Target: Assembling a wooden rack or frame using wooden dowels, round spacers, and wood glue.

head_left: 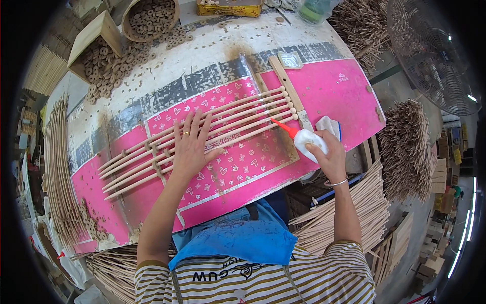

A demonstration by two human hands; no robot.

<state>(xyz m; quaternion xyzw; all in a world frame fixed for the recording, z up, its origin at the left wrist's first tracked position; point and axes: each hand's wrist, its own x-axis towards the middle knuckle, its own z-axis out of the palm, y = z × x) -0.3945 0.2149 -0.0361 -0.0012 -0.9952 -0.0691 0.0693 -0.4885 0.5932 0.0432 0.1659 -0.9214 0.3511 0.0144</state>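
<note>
Several slender wooden sticks [136, 160] with ball-shaped ends lie side by side across the pink tabletop covering [324, 91]. My left hand [192, 144] rests flat over their middle, fingers spread, a ring on one finger. A few small wooden rings [154, 150] sit around or against the sticks, left of that hand. In my right hand [331, 158] is a white squeeze bottle [307, 144], tilted so its red nozzle [283, 126] points left at the sticks near their ball ends. Whether the tip touches a stick, I cannot tell. The ball ends line up beside a wooden strip [288, 86].
Small wooden rings [106, 66] spill from a wooden box [96, 38] and a round basket [150, 20] at the far left. Stick bundles [61, 172] line the left edge; others [407, 152] stand right. A folded cloth [330, 125] lies beside my right hand. A fan [435, 50] stands far right.
</note>
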